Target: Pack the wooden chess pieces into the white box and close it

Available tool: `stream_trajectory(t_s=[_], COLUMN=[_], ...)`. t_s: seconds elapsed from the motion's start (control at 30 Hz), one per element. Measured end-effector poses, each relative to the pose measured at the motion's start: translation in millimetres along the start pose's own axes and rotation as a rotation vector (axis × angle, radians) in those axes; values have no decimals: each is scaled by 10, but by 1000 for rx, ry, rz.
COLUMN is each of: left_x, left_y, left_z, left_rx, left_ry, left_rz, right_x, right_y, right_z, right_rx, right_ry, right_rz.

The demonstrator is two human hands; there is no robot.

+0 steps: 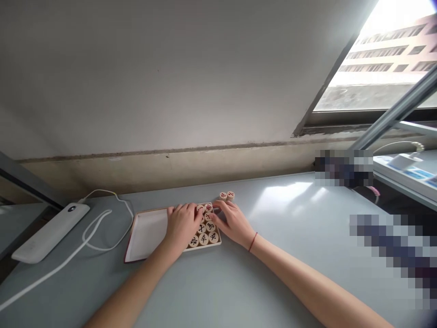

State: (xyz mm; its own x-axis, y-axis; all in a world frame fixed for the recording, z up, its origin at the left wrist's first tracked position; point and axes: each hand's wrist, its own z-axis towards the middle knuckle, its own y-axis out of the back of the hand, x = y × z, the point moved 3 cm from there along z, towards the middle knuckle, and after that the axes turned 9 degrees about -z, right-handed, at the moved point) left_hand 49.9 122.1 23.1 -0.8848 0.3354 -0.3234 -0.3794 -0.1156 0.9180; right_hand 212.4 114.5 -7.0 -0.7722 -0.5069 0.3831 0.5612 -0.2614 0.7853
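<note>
A shallow white box [203, 247] on the grey desk holds several round Chinese chess pieces [204, 238] with black or red characters. My left hand [182, 223] lies across the box's left part, fingers stretched forward and thumb beside the pieces. It covers part of the rows. At the right edge is my right hand [235, 224], thumb over the pieces and index finger near the far corner, with a gap between them. I see nothing gripped in either hand. Two stacks of pieces [227, 196] with red tops stand just behind the box. The white-lined lid [146, 232] lies to the left.
A white power bank [51, 233] and a loose white cable [73, 263] occupy the desk's left side. The wall [170, 171] borders the far edge. At right are a metal post [392, 109], a power strip [403, 171] and blurred-out patches.
</note>
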Motion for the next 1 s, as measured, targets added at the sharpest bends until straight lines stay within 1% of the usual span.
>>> stream_trajectory(t_s=[0.1,0.2,0.23,0.3,0.37,0.47,0.53,0.57,0.6,0.7,0.73,0.77,0.8,0.87,1.0], left_x=[8,-18,-35,-76,-113,-132,-116,-98,-75,-1,19,34,44,55,40], left_y=[35,98,113,124,117,93,76,71,69,60,53,44,35,24,36], left_z=[9,-2,-12,-38,-65,-90,-94,-93,-91,-83,-81,-80,-79,-78,-77], left_rx=[-23,-78,-75,-31,20,54,50,31,4,-79,-90,-92,-90,-101,-122], left_ry=[15,3,3,24,64,111,122,124,126,129,131,135,138,141,89], left_rz=[-96,-346,-458,-659,-792,-861,-876,-884,-899,-995,-1027,-1049,-1057,-1038,-942], right_x=[9,33,46,84,130,159,99,30,-67,-449,-564,-657,-725,-797,-792], right_y=[39,99,116,141,157,188,228,256,288,364,369,363,346,291,215], right_z=[-6,-17,-21,-34,-47,-45,-18,4,29,80,82,80,74,57,39], right_rx=[-87,-202,-226,-251,-259,-279,-307,-328,-354,-407,-402,-391,-371,-326,-257], right_ry=[32,98,122,173,216,252,253,223,163,-137,-213,-259,-282,-283,-266], right_rz=[-33,-80,-82,-71,-58,-63,-68,-69,-71,-105,-123,-138,-150,-165,-196])
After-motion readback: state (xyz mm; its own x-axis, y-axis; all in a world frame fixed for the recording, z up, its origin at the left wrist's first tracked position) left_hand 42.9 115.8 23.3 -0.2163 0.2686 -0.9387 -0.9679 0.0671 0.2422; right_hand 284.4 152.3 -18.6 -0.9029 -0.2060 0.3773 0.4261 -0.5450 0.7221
